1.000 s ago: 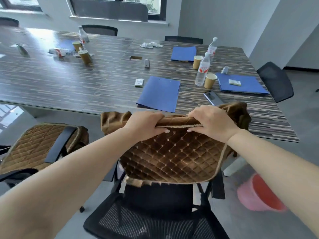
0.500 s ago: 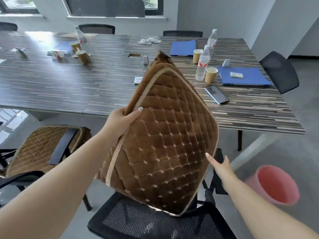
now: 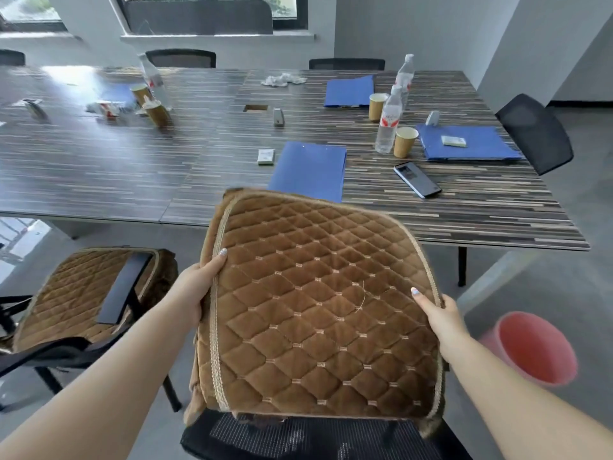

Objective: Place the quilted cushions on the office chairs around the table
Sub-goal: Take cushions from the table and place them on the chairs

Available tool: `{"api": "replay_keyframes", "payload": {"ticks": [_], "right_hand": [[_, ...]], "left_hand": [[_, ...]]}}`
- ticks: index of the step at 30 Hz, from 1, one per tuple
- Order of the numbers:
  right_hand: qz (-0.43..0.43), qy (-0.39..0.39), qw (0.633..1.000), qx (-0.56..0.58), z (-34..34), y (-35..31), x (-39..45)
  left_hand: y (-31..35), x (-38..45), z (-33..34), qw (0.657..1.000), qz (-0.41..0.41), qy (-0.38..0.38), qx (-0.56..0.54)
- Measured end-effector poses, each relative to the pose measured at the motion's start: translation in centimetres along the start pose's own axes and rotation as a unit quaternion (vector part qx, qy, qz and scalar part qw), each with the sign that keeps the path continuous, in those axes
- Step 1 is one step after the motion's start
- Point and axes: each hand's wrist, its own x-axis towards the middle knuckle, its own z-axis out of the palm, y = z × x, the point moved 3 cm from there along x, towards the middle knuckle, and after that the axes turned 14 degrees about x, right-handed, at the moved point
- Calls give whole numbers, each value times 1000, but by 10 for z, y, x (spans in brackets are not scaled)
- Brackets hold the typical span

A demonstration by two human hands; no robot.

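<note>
A brown quilted cushion (image 3: 318, 307) is held face up above a black mesh office chair (image 3: 298, 436) right in front of me. My left hand (image 3: 195, 287) grips its left edge, thumb on top. My right hand (image 3: 438, 313) grips its right edge the same way. The cushion's near edge hangs just over the chair's mesh seat. To the left stands another office chair (image 3: 119, 287) with a brown quilted cushion (image 3: 73, 293) lying on its seat. The long striped table (image 3: 166, 154) lies behind both.
On the table are blue folders (image 3: 308, 167), water bottles (image 3: 388, 124), paper cups (image 3: 404, 141), a phone (image 3: 417, 179) and small boxes. A pink bin (image 3: 534, 346) stands on the floor at right. More black chairs (image 3: 534, 131) ring the table's far and right sides.
The cushion went from bunched, to held upright by my left hand alone, to lying flat. My right hand has taken hold of its right edge.
</note>
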Motion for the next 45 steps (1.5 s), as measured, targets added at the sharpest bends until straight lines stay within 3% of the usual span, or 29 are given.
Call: {"api": "replay_keyframes", "payload": {"ticks": [9, 18, 28, 37, 45], "right_hand": [[32, 14, 995, -95, -8, 46, -2], [46, 55, 989, -131, 9, 67, 18], [-5, 78, 977, -200, 63, 70, 113], [-33, 121, 975, -186, 87, 133, 198], [11, 118, 971, -208, 79, 222, 216]], "left_hand": [[-91, 22, 6, 989, -121, -24, 86], [-115, 75, 18, 973, -157, -78, 147], [-139, 178, 60, 970, -156, -7, 188], [-162, 261, 119, 964, -122, 65, 228], [-256, 278, 138, 923, -215, 104, 301]]}}
